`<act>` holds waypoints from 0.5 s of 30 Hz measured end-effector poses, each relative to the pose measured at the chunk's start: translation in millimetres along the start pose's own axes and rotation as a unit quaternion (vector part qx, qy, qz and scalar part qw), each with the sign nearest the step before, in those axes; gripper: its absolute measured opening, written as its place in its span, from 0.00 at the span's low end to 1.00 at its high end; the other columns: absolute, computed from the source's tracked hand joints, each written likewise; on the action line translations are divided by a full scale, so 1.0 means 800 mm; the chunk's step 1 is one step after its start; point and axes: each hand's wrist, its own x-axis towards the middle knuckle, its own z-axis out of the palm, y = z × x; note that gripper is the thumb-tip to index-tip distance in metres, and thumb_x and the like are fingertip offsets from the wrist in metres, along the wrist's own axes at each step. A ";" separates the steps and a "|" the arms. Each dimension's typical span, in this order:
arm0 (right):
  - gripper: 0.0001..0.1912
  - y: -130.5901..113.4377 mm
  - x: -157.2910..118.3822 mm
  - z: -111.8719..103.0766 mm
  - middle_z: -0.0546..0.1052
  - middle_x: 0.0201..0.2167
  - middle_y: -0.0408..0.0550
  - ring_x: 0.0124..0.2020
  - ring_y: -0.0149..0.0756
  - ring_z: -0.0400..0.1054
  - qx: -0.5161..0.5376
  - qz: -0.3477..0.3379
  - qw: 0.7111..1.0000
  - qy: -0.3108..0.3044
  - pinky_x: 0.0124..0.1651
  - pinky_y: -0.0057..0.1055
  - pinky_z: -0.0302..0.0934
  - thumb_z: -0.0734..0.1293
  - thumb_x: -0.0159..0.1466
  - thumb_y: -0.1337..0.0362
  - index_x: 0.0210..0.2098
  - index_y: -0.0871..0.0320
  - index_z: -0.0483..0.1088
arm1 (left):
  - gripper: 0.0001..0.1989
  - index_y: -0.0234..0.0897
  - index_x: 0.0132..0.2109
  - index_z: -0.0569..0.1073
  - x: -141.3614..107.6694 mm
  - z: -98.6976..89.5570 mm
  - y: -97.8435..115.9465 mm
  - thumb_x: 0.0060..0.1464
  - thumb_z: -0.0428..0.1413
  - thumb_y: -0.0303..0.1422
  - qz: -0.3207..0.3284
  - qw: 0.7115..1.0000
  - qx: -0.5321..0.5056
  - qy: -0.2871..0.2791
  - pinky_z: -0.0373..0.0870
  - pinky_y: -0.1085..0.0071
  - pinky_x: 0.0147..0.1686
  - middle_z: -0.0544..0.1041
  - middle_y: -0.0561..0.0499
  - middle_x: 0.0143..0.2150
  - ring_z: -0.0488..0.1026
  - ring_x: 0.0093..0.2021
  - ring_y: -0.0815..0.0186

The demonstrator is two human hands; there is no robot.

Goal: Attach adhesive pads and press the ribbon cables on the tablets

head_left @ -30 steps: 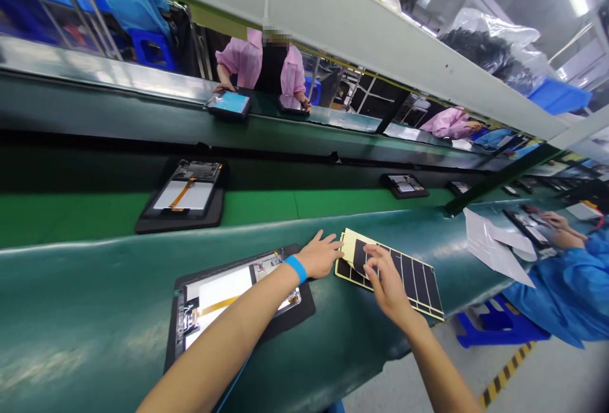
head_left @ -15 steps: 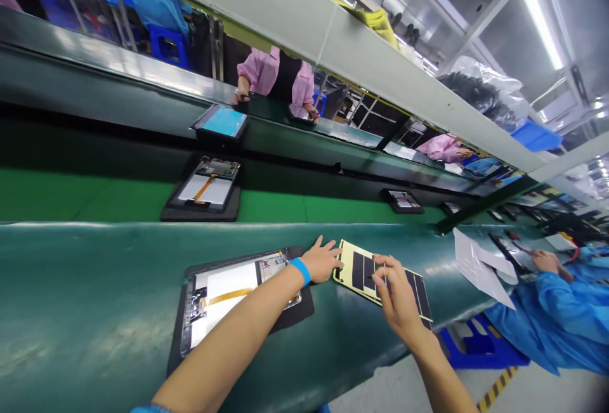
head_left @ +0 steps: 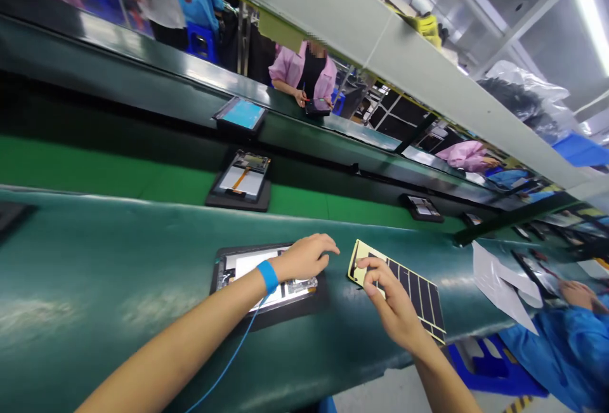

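Note:
My left hand (head_left: 309, 256), with a blue wrist strap (head_left: 267, 276), is over the right end of an opened tablet (head_left: 257, 264) lying on a black mat (head_left: 271, 320). Its fingers are bent but apart, with nothing visible between them. Right of it lies a pale yellow sheet (head_left: 364, 250) bearing black rectangular strips (head_left: 413, 289). Above the sheet's left part is my right hand (head_left: 387, 299), thumb and index finger brought together; whatever they pinch is too small to make out.
Another opened tablet (head_left: 242, 178) sits on the green belt (head_left: 299, 202) beyond the bench edge. White papers (head_left: 499, 280) lie to the right, near a co-worker's blue sleeve (head_left: 556, 343). Across the line, a person in pink (head_left: 285, 67) holds a dark device.
My left hand has come off the yellow sheet and back over the tablet. My right hand has shifted toward the sheet's left end, fingers closing. The whole view has swung.

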 end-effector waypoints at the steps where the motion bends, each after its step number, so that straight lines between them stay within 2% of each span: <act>1: 0.12 -0.003 0.005 0.007 0.73 0.51 0.53 0.55 0.43 0.70 0.014 0.003 1.000 -0.014 0.58 0.39 0.64 0.59 0.74 0.57 0.35 0.53 0.67 | 0.20 0.38 0.55 0.78 -0.018 -0.009 -0.001 0.61 0.49 0.24 -0.004 1.000 -0.012 0.013 0.70 0.66 0.60 0.78 0.47 0.57 0.75 0.57 0.62; 3: 0.12 -0.011 0.017 0.022 0.73 0.52 0.53 0.57 0.43 0.69 0.041 0.004 0.998 -0.042 0.59 0.39 0.63 0.59 0.74 0.58 0.36 0.53 0.66 | 0.17 0.38 0.53 0.78 -0.058 -0.026 -0.003 0.61 0.50 0.25 -0.012 0.998 -0.037 0.040 0.71 0.68 0.58 0.79 0.48 0.54 0.76 0.54 0.64; 6: 0.11 -0.023 0.038 0.052 0.73 0.51 0.52 0.57 0.41 0.68 0.071 -0.020 0.994 -0.081 0.58 0.37 0.63 0.59 0.75 0.59 0.36 0.53 0.65 | 0.15 0.38 0.51 0.78 -0.124 -0.048 -0.014 0.62 0.50 0.26 -0.014 0.992 -0.066 0.108 0.72 0.66 0.56 0.79 0.47 0.52 0.76 0.53 0.62; 10: 0.09 -0.042 0.061 0.112 0.72 0.49 0.50 0.52 0.39 0.68 0.061 -0.090 0.984 -0.141 0.57 0.38 0.63 0.58 0.75 0.62 0.38 0.53 0.66 | 0.15 0.38 0.52 0.78 -0.206 -0.066 -0.038 0.65 0.49 0.27 -0.064 0.976 0.020 0.208 0.72 0.62 0.56 0.78 0.45 0.55 0.74 0.55 0.59; 13: 0.06 -0.059 0.072 0.161 0.73 0.50 0.50 0.52 0.40 0.67 0.033 -0.145 0.971 -0.190 0.56 0.40 0.61 0.59 0.74 0.65 0.40 0.52 0.66 | 0.15 0.39 0.51 0.79 -0.244 -0.071 -0.054 0.66 0.49 0.26 -0.094 0.962 0.069 0.248 0.71 0.60 0.59 0.76 0.44 0.57 0.72 0.58 0.58; 15: 0.06 -0.067 0.079 0.189 0.73 0.50 0.50 0.52 0.41 0.67 0.014 -0.171 0.962 -0.212 0.56 0.40 0.61 0.59 0.74 0.66 0.40 0.52 0.66 | 0.15 0.39 0.50 0.79 -0.256 -0.071 -0.061 0.66 0.49 0.26 -0.097 0.958 0.100 0.250 0.70 0.57 0.61 0.76 0.44 0.58 0.70 0.61 0.57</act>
